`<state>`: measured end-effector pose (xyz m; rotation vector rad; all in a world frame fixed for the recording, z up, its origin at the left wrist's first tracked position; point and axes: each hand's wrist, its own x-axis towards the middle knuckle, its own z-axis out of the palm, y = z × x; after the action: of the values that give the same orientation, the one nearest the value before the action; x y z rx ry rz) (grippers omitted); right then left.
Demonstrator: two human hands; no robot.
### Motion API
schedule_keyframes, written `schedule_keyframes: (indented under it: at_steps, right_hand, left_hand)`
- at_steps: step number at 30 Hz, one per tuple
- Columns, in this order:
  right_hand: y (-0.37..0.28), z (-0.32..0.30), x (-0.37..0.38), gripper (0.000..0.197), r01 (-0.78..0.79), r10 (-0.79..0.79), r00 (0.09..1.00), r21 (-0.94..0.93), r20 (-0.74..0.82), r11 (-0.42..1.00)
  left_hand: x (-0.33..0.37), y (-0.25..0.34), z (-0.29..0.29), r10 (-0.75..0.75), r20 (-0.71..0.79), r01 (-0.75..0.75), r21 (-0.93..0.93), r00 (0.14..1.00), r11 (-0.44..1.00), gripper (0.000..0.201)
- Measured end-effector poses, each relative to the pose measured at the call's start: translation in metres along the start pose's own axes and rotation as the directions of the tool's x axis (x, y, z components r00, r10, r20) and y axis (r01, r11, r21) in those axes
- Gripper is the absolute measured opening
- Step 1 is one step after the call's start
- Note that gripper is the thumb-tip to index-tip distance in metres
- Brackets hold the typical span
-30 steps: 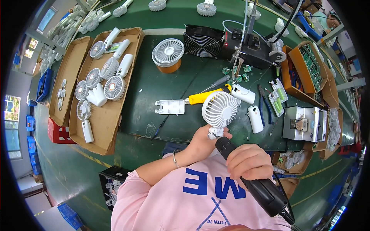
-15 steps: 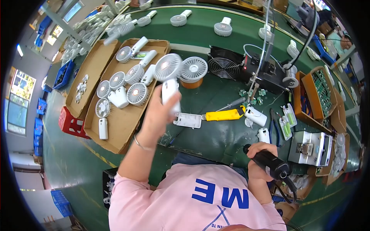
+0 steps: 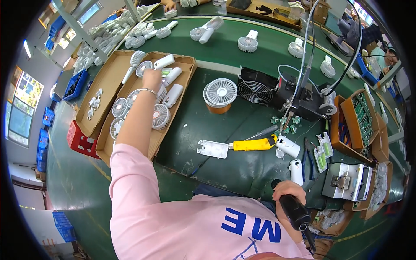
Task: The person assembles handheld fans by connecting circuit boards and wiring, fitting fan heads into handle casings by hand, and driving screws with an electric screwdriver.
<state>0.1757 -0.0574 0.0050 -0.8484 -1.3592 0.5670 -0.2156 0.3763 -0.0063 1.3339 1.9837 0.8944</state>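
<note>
My left hand [image 3: 151, 79] reaches into a cardboard tray [image 3: 103, 147] of white handheld fans; its fingers are hidden, so a grip cannot be made out. Beside it lie a fan head [image 3: 144, 68] and a white fan handle [image 3: 164, 61]. Another fan [image 3: 135, 60] leans where this tray meets a second one. At the lower right, my right hand [image 3: 289, 190] is closed around a black corded electric screwdriver [image 3: 294, 213]. In front lie a white handle cover [image 3: 213, 148], a yellow utility knife [image 3: 252, 144] and a white handle body [image 3: 296, 172].
A round fan [image 3: 222, 92] rests on an orange ring [image 3: 218, 109]. A black soldering unit [image 3: 299, 99] stands at the back right, near pliers [image 3: 308, 160] and a grey metal fixture [image 3: 346, 182]. Several fans lie on the green conveyor [image 3: 273, 39]. Another person's hand [image 3: 169, 5] shows beyond it.
My left hand has moved left into the tray, and the fan it held is no longer seen in it. A blurred fan now shows over the conveyor. My right hand keeps the screwdriver.
</note>
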Motion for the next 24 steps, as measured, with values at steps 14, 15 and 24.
schedule_keyframes:
  at_steps: [14,15,24]
  right_hand:
    - [-0.003,0.011,0.009,0.062,-0.126,0.115,0.969,-0.034,-0.22,0.991]
    - [-0.002,0.01,0.009,0.067,-0.135,0.124,0.964,-0.031,-0.234,0.99]
    - [-0.002,0.016,0.015,0.04,-0.188,0.176,0.97,-0.052,-0.17,0.981]
  left_hand:
    - [0.064,-0.002,0.022,-0.501,-0.047,0.393,-0.56,0.864,0.73,0.056]
    - [0.047,0.017,0.023,-0.577,-0.01,0.445,-0.625,0.817,0.641,0.052]
    - [0.067,0.015,0.018,-0.629,0.363,0.697,-0.571,0.688,0.433,0.04]
